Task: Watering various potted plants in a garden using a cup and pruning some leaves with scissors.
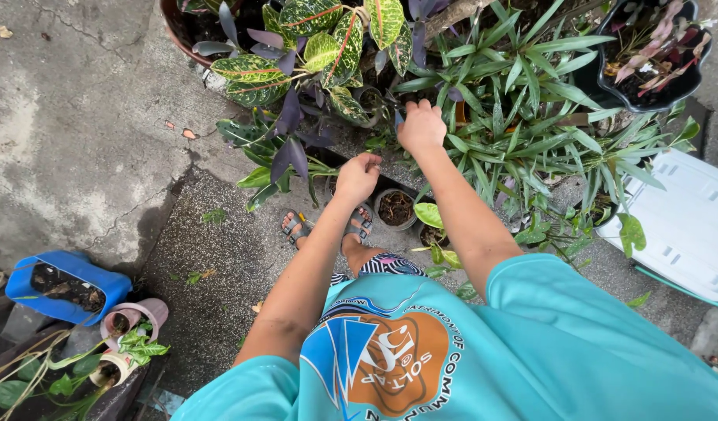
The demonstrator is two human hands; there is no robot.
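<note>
While the person leans over a bank of potted plants, the widest thing underfoot is the concrete ground (pixel 78 132), grey, cracked and stained, turning to darker pebbled paving nearer the feet. Next in size is the person's turquoise shirt (pixel 546 351), which fills the bottom of the view and carries a round orange and blue print. At the right edge lies a white plastic panel (pixel 682 222) with slots in it. Beside it spreads a clump of long narrow green leaves (pixel 522 93), and to the left of that a plant with broad green leaves veined in red and yellow (pixel 320 39), with dark purple leaves beneath. A black pot (pixel 608 74) of pinkish leaves stands at the top right. At the lower left sits a blue tub (pixel 31 284) of soil, with small pink cups near it.

Both arms reach forward from the shirt. The right hand (pixel 421 127) is up among the narrow leaves at the clump's left side, fingers curled down into them; what it grips, if anything, I cannot tell. The left hand (pixel 357 178) is lower and nearer the body, loosely closed with fingers bent, and whether it holds something is unclear. Just beside it is a small round pot (pixel 395 209) of dark soil, near the sandalled feet (pixel 296 228).
</note>
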